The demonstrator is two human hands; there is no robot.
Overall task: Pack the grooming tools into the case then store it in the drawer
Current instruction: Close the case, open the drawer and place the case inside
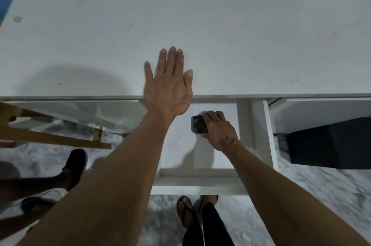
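A white drawer is pulled out from under the white desk. Inside it, my right hand grips a small dark case from its right side, low over the drawer's floor toward the back. Whether the case touches the floor I cannot tell. My left hand lies flat on the desk's front edge, palm down, fingers spread, holding nothing. No loose grooming tools show.
A black box stands under the desk at the right. A wooden frame sits at the left. A second person's leg and dark shoe are at the lower left. My sandalled feet stand on marble floor.
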